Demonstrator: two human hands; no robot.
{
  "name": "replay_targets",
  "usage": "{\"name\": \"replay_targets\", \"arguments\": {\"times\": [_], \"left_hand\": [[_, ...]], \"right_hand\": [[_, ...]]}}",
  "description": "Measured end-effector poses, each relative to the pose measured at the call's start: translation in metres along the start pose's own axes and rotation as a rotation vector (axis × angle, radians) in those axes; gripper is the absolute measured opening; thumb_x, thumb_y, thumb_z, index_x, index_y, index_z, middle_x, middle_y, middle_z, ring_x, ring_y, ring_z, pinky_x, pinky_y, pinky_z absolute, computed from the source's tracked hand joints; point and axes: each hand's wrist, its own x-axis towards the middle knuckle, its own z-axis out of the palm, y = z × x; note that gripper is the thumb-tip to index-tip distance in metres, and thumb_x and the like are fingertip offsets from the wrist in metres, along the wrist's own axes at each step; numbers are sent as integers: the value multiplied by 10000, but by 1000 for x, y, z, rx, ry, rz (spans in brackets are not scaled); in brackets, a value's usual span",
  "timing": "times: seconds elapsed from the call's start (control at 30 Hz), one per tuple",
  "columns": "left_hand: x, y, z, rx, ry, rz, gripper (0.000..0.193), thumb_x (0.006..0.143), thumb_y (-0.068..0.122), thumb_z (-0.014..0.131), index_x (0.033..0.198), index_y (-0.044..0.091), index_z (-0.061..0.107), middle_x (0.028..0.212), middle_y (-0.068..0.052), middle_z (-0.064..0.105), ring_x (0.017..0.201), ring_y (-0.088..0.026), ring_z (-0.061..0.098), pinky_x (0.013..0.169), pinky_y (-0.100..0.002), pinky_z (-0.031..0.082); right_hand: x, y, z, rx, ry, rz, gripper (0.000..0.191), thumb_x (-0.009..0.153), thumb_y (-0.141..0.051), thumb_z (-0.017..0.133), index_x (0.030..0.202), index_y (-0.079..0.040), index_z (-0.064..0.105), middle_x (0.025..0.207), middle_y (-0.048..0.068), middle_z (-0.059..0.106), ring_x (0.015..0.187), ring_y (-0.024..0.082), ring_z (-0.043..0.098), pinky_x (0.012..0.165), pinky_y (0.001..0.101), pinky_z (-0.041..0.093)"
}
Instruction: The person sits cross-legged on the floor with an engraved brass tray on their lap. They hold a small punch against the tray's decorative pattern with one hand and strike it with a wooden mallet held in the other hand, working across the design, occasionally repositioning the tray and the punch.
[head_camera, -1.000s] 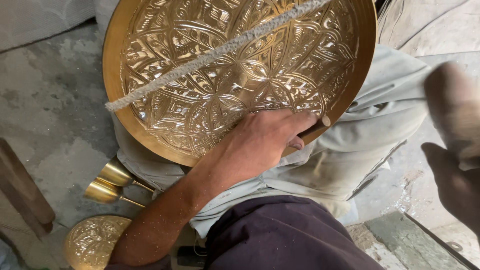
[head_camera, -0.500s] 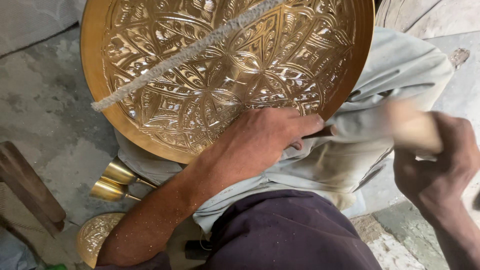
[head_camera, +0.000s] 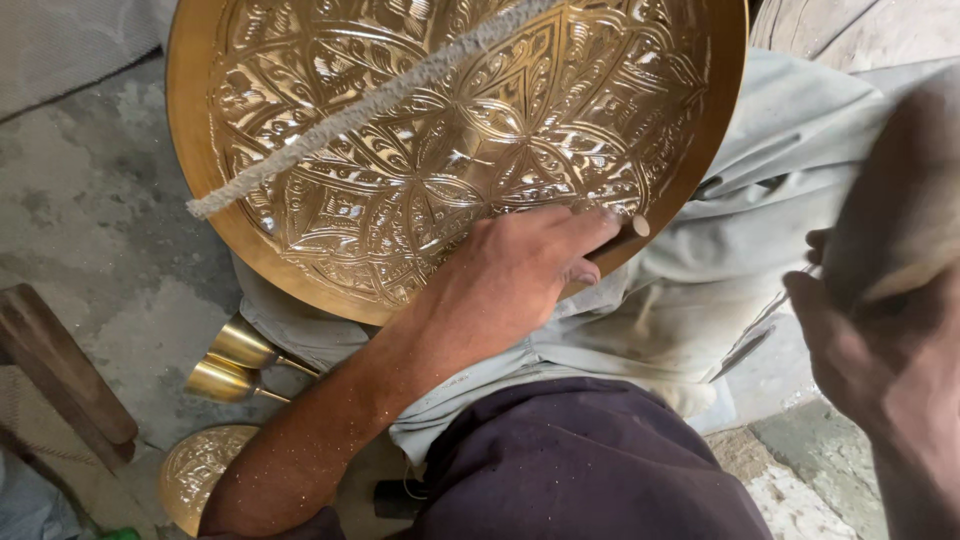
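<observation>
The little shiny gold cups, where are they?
In the head view, the two small brass cups lie on the concrete floor at lower left, just below the big engraved brass tray and left of the left hand's forearm.

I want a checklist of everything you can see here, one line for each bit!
Surface: grey concrete floor, dusty; grey cloth over the person's lap.
Job's things: big brass tray with embossed flower pattern, leaning on the lap; rough whitish cord lying across it.
Clutter: two small brass cups and a smaller embossed brass piece on the floor; dark wooden piece at left.
Grips: left hand presses the tray's lower rim, a thin stick under its fingers; right hand blurred, holding something unclear.
Cables: nothing seen.
Surroundings: nothing seen.
</observation>
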Motion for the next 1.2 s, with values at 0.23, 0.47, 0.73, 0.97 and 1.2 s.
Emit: {"name": "replay_targets", "arguments": {"times": [0.23,0.47,0.73,0.97,1.2], "left_hand": [[-3,-1,-3,-76,42,20,308,944,-46,636,1246,-9,587,1042,-185,686,997,-281,773,699,-237,620],[4,3,-13,55,-108,67,265,938,70,686,1197,73,631,899,-111,714,853,-228,776,666,-274,654],[10,0,-11,119,-225,145,311,1003,97,557,1283,179,664,853,-51,713,816,-158,761,624,-237,641],[9,10,-13,256,-369,73,296,1033,162,529,1281,252,663,755,-19,668,590,-128,680,479,-223,592],[-6,-3,-6,230,-105,148,285,1007,77,578,1267,168,653,811,-34,681,681,-128,707,552,-227,601]], "right_hand": [[15,-32,-7,125,8,11,427,815,9,739,1185,82,539,1034,221,678,894,300,698,728,379,583],[-17,-33,-2,-101,34,181,508,796,-22,788,1239,101,570,1024,259,684,866,361,696,716,451,566],[-66,10,41,1,163,43,329,969,-101,781,1209,-17,572,1010,171,669,792,239,687,653,332,554],[-63,2,62,336,333,31,348,1005,-72,749,1304,-26,576,1070,151,684,868,216,690,738,338,579],[-29,-27,36,145,225,12,390,915,-38,740,1264,-25,567,1020,146,685,885,250,676,791,395,561]]}}
